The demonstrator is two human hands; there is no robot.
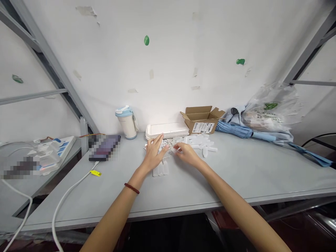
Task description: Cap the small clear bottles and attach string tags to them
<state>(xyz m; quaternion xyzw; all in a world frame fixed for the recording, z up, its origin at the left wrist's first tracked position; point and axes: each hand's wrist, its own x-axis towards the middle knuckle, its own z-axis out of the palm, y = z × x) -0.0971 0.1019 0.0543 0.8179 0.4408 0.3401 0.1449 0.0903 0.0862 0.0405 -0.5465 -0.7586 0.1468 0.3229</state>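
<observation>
Grey counter (252, 171) meets white wall (170, 52); small white pieces (171, 141) lie heaped toward the counter's back edge. Left hand (153, 154) spreads wide; right hand's (186, 153) grip looks narrow, contents unclear. A careless left wrist could scatter the translucent plastic pieces (161, 169).

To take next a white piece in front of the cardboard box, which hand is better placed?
The right hand, probably: it is nearer those white pieces than the left hand.
</observation>
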